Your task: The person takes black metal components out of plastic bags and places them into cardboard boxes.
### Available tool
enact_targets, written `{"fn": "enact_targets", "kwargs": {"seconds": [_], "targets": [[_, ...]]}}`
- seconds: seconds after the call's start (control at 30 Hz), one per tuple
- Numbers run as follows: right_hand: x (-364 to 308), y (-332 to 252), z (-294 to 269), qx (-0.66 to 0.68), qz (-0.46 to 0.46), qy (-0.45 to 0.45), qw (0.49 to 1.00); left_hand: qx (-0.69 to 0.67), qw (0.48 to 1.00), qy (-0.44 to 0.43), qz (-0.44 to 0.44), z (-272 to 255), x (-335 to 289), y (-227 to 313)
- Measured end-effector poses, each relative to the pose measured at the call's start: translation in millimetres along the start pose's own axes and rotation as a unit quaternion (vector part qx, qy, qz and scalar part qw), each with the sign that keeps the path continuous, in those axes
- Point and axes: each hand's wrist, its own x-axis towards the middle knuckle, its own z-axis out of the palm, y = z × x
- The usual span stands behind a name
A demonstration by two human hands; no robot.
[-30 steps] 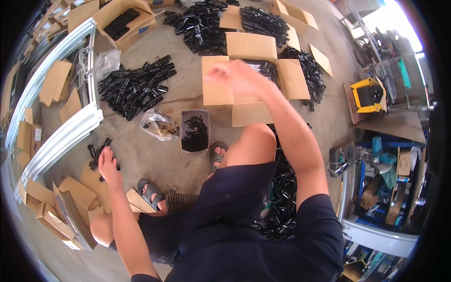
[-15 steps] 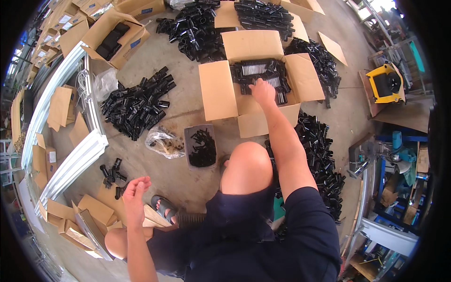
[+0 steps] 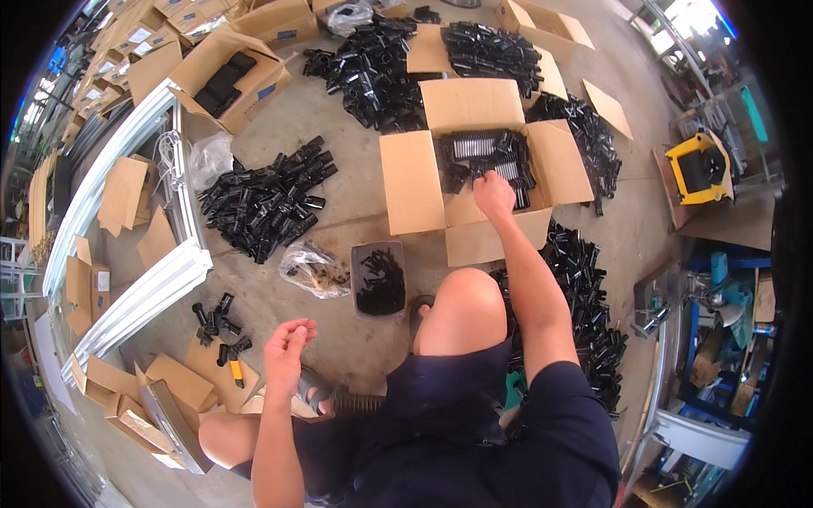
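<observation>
In the open cardboard box (image 3: 467,207) ahead, my right hand (image 3: 494,193) reaches over the near side. Its fingers are closed, pointing down by the black parts; what they grip, if anything, is hidden. Black plastic fittings (image 3: 453,176) and ribbed grey-black pieces (image 3: 476,149) lie inside. Low at the left, my left hand (image 3: 286,351) hovers above the floor near my sandal, fingers loosely bent and apart, holding nothing. A tool with a yellow handle (image 3: 237,371) lies beyond it, beside a few black fittings (image 3: 217,317).
A grey bin (image 3: 356,313) of small black pieces stands between my hands, beside a clear plastic bag (image 3: 312,269). Heaps of black fittings (image 3: 267,199) cover the floor left, behind and right of the box. White metal profiles (image 3: 144,296) and another carton (image 3: 246,97) stand left.
The view has shifted, so the scene sits lower and further right. My left hand has moved right, and the yellow handle shows now. My right hand stays in the box, drawn back slightly.
</observation>
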Motion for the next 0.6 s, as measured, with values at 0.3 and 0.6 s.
{"fn": "enact_targets", "kwargs": {"seconds": [0.3, 0.6], "targets": [[-125, -151, -166, 0.249, -0.374, -0.227, 0.864, -0.148, 0.977, -0.129, 0.082, 19, -5, 27], [-290, -243, -86, 0.345, -0.561, -0.177, 0.731, -0.403, 0.895, -0.14, 0.129, -7, -15, 33]]}}
